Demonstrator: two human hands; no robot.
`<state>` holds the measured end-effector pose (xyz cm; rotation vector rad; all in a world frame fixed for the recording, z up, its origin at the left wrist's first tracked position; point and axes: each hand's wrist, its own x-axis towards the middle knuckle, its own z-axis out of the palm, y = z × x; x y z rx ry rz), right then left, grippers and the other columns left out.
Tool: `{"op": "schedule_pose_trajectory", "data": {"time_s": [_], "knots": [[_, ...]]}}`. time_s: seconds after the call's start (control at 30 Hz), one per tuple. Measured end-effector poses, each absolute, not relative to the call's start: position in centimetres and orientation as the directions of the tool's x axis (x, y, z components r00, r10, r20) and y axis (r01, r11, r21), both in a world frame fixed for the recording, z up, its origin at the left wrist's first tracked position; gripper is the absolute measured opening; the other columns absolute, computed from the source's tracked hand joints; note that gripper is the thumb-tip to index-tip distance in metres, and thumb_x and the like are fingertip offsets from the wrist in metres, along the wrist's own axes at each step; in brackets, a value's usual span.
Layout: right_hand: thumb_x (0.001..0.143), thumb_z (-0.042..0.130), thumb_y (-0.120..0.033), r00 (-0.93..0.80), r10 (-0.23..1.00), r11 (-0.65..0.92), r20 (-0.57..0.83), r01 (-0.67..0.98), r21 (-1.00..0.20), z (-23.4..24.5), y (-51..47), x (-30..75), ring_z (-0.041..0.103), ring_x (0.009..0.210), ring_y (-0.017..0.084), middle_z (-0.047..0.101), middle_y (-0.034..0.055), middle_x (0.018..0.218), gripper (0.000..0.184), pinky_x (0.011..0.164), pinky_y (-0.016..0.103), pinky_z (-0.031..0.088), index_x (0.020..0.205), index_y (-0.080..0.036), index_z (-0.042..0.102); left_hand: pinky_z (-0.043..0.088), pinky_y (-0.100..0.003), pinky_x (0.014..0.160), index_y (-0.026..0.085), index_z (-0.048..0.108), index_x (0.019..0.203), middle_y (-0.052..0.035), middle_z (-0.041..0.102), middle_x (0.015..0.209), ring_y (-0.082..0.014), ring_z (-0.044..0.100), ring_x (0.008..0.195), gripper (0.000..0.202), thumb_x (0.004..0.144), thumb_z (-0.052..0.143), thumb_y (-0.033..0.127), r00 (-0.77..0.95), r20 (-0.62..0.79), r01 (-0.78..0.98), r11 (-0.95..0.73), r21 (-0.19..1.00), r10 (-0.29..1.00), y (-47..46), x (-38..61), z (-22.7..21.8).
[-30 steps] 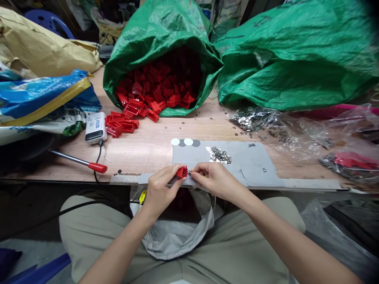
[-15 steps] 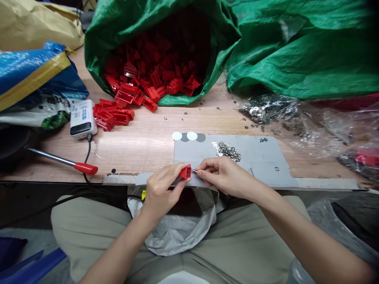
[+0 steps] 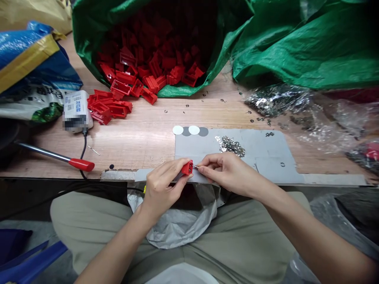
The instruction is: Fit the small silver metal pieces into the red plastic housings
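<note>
Between the thumb and fingers of my left hand [image 3: 164, 183] is a small red plastic housing [image 3: 187, 167], its open end turned to the right. My right hand [image 3: 226, 171] pinches a thin metal pin-like tool [image 3: 196, 167], whose tip points at that open end. Whether the tip touches the housing or sits inside it I cannot tell. Behind my right hand, a small pile of shiny metal pieces [image 3: 232, 146] lies on the grey mat [image 3: 195, 148]. Both hands are just above the table's front edge.
A green sack [image 3: 89, 59] spills red housings [image 3: 111, 108] onto the table. At left are a white device [image 3: 77, 106] with a cable and a red-handled lever [image 3: 81, 164]. Clear bags of metal parts [image 3: 278, 100] lie at right. A whitish bag [image 3: 180, 230] hangs below the edge.
The view has shifted slightly, so the table's things appear a little higher. My hands keep the same hold on the red housing and the metal tool.
</note>
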<state>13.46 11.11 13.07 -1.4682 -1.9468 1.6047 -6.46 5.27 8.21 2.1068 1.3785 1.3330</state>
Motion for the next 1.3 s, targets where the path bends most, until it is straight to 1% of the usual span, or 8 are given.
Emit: {"op": "schedule_pose_trajectory", "data": {"time_s": [0.33,0.5,0.57,0.7,0.77,1.03,1.17,1.3], "knots": [[0.086,0.058,-0.022,-0.446,0.823,0.055,-0.353,0.680,-0.731,14.4,11.0,12.4,0.055,0.060,0.013,0.065,0.0001,0.064,0.018,0.056,0.024,0.036,0.077,-0.016,0.073,0.058,-0.029,0.092,0.020,0.065,0.121,-0.0064,0.077,0.112,-0.0181,0.073,0.102,0.034,0.088,0.070,0.014,0.144,0.521,0.577,-0.499,0.647,0.841,5.2,-6.5,8.2],[0.086,0.057,-0.019,-0.445,0.849,0.157,-0.286,0.728,-0.668,14.3,10.5,12.1,0.058,0.065,0.015,0.068,0.0016,0.069,0.017,0.061,0.025,0.036,0.078,-0.017,0.072,0.058,-0.029,0.089,0.021,0.066,0.120,-0.0063,0.077,0.110,-0.0187,0.073,0.100,0.032,0.089,0.069,0.016,0.141,0.532,0.586,-0.503,0.635,0.835,5.3,-6.5,8.2],[0.085,0.057,-0.020,-0.441,0.855,0.146,-0.274,0.710,-0.689,13.9,10.4,12.3,0.058,0.065,0.015,0.068,0.0019,0.069,0.016,0.061,0.025,0.036,0.079,-0.017,0.071,0.059,-0.030,0.087,0.021,0.066,0.120,-0.0065,0.077,0.109,-0.0191,0.073,0.098,0.031,0.090,0.068,0.018,0.139,0.533,0.592,-0.501,0.631,0.835,5.3,-6.5,8.2],[0.085,0.057,-0.027,-0.467,0.816,-0.002,-0.340,0.586,-0.810,13.2,10.4,12.9,0.057,0.061,0.015,0.066,0.0018,0.064,0.018,0.057,0.024,0.038,0.079,-0.015,0.069,0.059,-0.031,0.088,0.021,0.065,0.121,-0.0070,0.076,0.109,-0.0196,0.073,0.099,0.031,0.091,0.067,0.019,0.123,0.525,0.592,-0.487,0.642,0.842,5.1,-6.5,8.1],[0.085,0.058,-0.029,-0.477,0.802,-0.043,-0.359,0.554,-0.831,13.0,10.6,13.1,0.057,0.060,0.015,0.065,0.0019,0.062,0.018,0.055,0.024,0.038,0.078,-0.015,0.068,0.058,-0.031,0.088,0.021,0.065,0.121,-0.0072,0.076,0.109,-0.0192,0.073,0.099,0.030,0.090,0.067,0.019,0.122,0.533,0.589,-0.494,0.640,0.837,5.1,-6.4,8.0],[0.085,0.059,-0.032,-0.501,0.805,0.029,-0.318,0.569,-0.822,12.8,10.8,13.3,0.055,0.056,0.013,0.066,0.0017,0.061,0.022,0.053,0.023,0.038,0.075,-0.015,0.069,0.058,-0.032,0.088,0.021,0.066,0.121,-0.0083,0.076,0.108,-0.0197,0.073,0.098,0.029,0.092,0.066,0.020,0.119,0.521,0.576,-0.486,0.657,0.845,5.1,-6.4,8.1],[0.085,0.059,-0.028,-0.521,0.805,0.111,-0.283,0.601,-0.792,13.1,11.0,13.2,0.057,0.057,0.013,0.067,0.0012,0.062,0.020,0.054,0.023,0.037,0.074,-0.015,0.070,0.058,-0.031,0.088,0.021,0.066,0.121,-0.0080,0.076,0.109,-0.0198,0.073,0.098,0.031,0.091,0.067,0.019,0.125,0.527,0.583,-0.492,0.647,0.841,5.1,-6.5,8.0],[0.083,0.059,-0.023,-0.535,0.800,0.168,-0.272,0.635,-0.754,13.5,11.4,12.9,0.054,0.055,0.012,0.065,0.0003,0.059,0.018,0.054,0.023,0.035,0.071,-0.016,0.069,0.058,-0.031,0.088,0.022,0.065,0.123,-0.0075,0.076,0.110,-0.0199,0.073,0.099,0.033,0.090,0.067,0.019,0.126,0.520,0.587,-0.486,0.647,0.845,5.1,-6.5,7.9]]}}
